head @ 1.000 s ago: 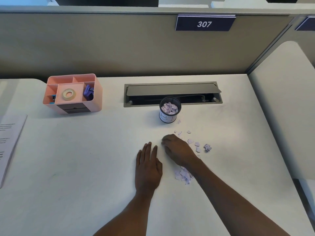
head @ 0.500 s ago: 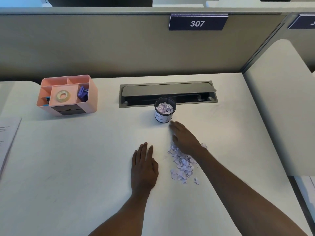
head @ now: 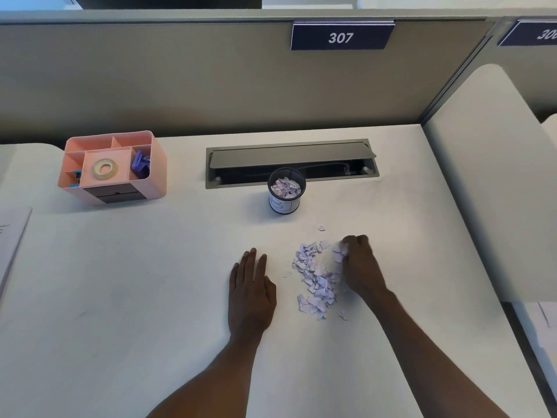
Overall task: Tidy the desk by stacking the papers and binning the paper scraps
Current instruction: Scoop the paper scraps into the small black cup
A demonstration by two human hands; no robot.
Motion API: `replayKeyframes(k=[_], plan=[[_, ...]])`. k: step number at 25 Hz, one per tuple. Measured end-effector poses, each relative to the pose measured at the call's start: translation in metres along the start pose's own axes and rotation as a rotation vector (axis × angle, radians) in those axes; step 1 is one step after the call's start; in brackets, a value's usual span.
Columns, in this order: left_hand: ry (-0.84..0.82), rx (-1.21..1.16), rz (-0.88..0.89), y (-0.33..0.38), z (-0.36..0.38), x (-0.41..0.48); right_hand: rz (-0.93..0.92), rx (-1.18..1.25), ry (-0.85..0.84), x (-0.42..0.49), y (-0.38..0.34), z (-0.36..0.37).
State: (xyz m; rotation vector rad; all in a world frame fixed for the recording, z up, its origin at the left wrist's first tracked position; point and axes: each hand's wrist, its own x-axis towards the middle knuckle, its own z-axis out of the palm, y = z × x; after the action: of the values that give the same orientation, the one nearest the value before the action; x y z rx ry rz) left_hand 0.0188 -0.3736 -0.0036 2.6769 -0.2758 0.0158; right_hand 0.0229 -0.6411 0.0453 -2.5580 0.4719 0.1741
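White desk (head: 150, 297), grey partition (head: 180, 79) behind; left hand (head: 251, 297) flat, right hand (head: 360, 267) grip curled round scraps (head: 313, 279)

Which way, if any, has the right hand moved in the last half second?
Yes: the right hand drew back from the mesh cup, rightward and nearer the camera.
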Motion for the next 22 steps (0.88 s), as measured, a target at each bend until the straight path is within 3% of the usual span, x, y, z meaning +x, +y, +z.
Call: replayKeyframes(k=[2, 4, 6, 9, 11, 14, 19, 22], plan=[[0.01, -0.002, 0.009, 0.0, 0.0, 0.0, -0.137, 0.083, -0.143, -0.007, -0.01, 0.003], [0.016, -0.007, 0.008, 0.0, 0.0, 0.0, -0.131, 0.175, -0.172, -0.011, -0.016, -0.002], [0.017, -0.012, 0.003, 0.0, 0.0, -0.001, -0.015, 0.189, -0.104, -0.021, -0.019, -0.009], [0.014, -0.006, 0.012, -0.001, 0.001, 0.0, 0.225, -0.025, -0.129, -0.052, -0.021, -0.016], [0.017, -0.006, 0.017, -0.001, 0.002, 0.0, 0.3, -0.128, -0.186, -0.079, -0.025, -0.006], [0.021, -0.003, 0.013, -0.001, 0.002, 0.0, 0.359, -0.052, -0.246, -0.103, -0.035, 0.021], [0.025, -0.002, 0.017, -0.001, 0.002, 0.0, 0.323, 0.208, -0.083, -0.081, -0.052, 0.029], [0.017, 0.002, 0.014, -0.001, 0.003, 0.0, 0.226, 0.003, -0.016, -0.066, -0.047, 0.015]])
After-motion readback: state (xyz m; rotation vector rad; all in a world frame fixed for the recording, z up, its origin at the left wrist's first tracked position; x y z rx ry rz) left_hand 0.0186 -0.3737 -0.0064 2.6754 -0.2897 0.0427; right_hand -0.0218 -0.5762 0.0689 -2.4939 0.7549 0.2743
